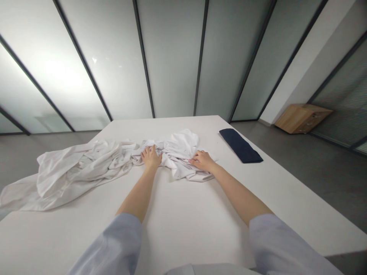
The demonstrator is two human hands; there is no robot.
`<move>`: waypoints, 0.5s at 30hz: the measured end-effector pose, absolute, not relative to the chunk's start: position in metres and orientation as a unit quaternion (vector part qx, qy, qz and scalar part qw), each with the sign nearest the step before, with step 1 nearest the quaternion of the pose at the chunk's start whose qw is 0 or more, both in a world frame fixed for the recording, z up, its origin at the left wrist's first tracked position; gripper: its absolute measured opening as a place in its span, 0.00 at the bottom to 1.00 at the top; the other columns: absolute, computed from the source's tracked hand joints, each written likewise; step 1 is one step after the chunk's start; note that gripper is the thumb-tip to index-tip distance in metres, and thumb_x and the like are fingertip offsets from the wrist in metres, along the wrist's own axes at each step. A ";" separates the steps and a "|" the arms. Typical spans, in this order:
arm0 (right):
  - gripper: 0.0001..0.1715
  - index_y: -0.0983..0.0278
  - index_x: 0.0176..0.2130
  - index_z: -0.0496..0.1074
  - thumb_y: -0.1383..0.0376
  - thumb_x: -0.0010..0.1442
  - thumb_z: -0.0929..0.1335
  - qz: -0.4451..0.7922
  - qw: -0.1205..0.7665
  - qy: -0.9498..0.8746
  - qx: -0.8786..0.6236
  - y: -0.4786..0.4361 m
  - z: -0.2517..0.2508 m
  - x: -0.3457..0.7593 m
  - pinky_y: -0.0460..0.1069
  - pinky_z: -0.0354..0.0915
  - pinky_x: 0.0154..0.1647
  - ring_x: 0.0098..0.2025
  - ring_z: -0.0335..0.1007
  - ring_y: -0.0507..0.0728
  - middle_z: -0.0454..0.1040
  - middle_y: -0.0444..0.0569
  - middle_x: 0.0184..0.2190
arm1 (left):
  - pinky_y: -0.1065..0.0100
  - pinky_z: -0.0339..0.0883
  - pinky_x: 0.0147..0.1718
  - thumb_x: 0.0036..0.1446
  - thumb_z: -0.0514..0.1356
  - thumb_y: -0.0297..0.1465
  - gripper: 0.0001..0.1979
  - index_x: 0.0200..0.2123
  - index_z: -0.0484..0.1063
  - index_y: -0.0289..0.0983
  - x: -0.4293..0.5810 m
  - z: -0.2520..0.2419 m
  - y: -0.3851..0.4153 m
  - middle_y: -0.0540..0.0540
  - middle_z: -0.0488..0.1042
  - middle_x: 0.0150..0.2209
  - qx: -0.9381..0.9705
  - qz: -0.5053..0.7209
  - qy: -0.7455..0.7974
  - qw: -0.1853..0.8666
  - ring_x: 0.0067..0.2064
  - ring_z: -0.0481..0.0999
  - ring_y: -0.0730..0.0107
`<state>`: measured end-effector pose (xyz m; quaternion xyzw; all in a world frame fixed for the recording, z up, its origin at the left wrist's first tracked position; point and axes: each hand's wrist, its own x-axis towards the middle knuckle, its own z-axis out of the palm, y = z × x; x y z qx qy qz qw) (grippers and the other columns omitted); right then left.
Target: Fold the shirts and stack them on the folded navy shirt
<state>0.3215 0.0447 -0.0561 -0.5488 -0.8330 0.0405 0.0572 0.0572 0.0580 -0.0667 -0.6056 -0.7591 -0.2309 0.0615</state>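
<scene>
A crumpled white cloth (183, 143), possibly a garment, lies in a heap on the white table (183, 221). My left hand (151, 156) rests on the heap's left part with its fingers spread. On the heap's right side lies my right hand (202, 160), palm down, fingers stretched over the folds. A larger rumpled pile of white fabric (86, 164) spreads to the left and touches the heap near my left hand. Where one piece ends and the other begins I cannot tell.
Near the table's right edge lies a flat, folded dark navy cloth (239, 145). The left pile reaches over the table's left edge. Behind the table stands a frosted glass partition (172, 57). A wooden cabinet (301, 116) is on the floor at the far right.
</scene>
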 end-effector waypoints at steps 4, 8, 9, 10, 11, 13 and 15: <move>0.35 0.61 0.50 0.75 0.42 0.64 0.55 0.052 0.049 -0.842 -0.534 0.040 -0.061 0.312 0.54 0.57 0.54 0.53 0.65 0.63 0.69 0.58 0.53 | 0.49 0.57 0.53 0.63 0.46 0.46 0.23 0.49 0.71 0.39 0.068 -0.061 0.057 0.36 0.71 0.53 -0.633 -0.212 -0.745 0.001 0.56 0.66 0.47; 0.32 0.64 0.42 0.77 0.45 0.65 0.57 0.111 0.090 -0.882 -0.449 0.026 -0.057 0.290 0.50 0.60 0.50 0.47 0.69 0.60 0.75 0.57 0.44 | 0.45 0.54 0.56 0.64 0.38 0.49 0.30 0.47 0.72 0.38 0.075 -0.053 0.063 0.36 0.72 0.53 -0.661 -0.153 -0.727 -0.106 0.56 0.68 0.48; 0.30 0.64 0.39 0.77 0.48 0.66 0.57 0.147 0.104 -0.894 -0.410 0.023 -0.056 0.285 0.50 0.61 0.48 0.44 0.70 0.58 0.76 0.55 0.41 | 0.44 0.51 0.57 0.63 0.40 0.50 0.30 0.49 0.71 0.38 0.076 -0.052 0.064 0.36 0.72 0.54 -0.673 -0.138 -0.718 -0.112 0.57 0.67 0.48; 0.28 0.64 0.37 0.77 0.51 0.67 0.57 0.190 0.120 -0.900 -0.374 0.021 -0.055 0.281 0.49 0.62 0.45 0.40 0.71 0.57 0.77 0.53 0.37 | 0.42 0.49 0.58 0.62 0.43 0.50 0.28 0.51 0.70 0.38 0.076 -0.050 0.064 0.37 0.71 0.55 -0.692 -0.116 -0.704 -0.113 0.58 0.67 0.47; 0.26 0.64 0.36 0.76 0.55 0.68 0.56 0.234 0.139 -0.898 -0.346 0.021 -0.055 0.278 0.48 0.63 0.43 0.37 0.72 0.55 0.77 0.51 0.34 | 0.41 0.47 0.59 0.60 0.48 0.49 0.27 0.52 0.69 0.39 0.077 -0.050 0.064 0.37 0.71 0.55 -0.715 -0.091 -0.684 -0.109 0.59 0.65 0.47; 0.25 0.64 0.35 0.76 0.61 0.68 0.54 0.292 0.205 -0.871 -0.337 0.024 -0.055 0.277 0.48 0.65 0.39 0.33 0.72 0.54 0.77 0.48 0.31 | 0.42 0.43 0.60 0.56 0.54 0.44 0.25 0.54 0.68 0.39 0.078 -0.050 0.062 0.38 0.70 0.57 -0.769 -0.040 -0.630 -0.101 0.62 0.62 0.47; 0.23 0.64 0.37 0.75 0.63 0.66 0.54 0.268 0.303 -0.832 -0.380 0.033 -0.055 0.282 0.49 0.66 0.41 0.36 0.73 0.55 0.78 0.48 0.32 | 0.46 0.42 0.62 0.54 0.56 0.38 0.25 0.56 0.66 0.40 0.081 -0.050 0.060 0.41 0.68 0.59 -0.819 -0.007 -0.564 -0.106 0.63 0.60 0.51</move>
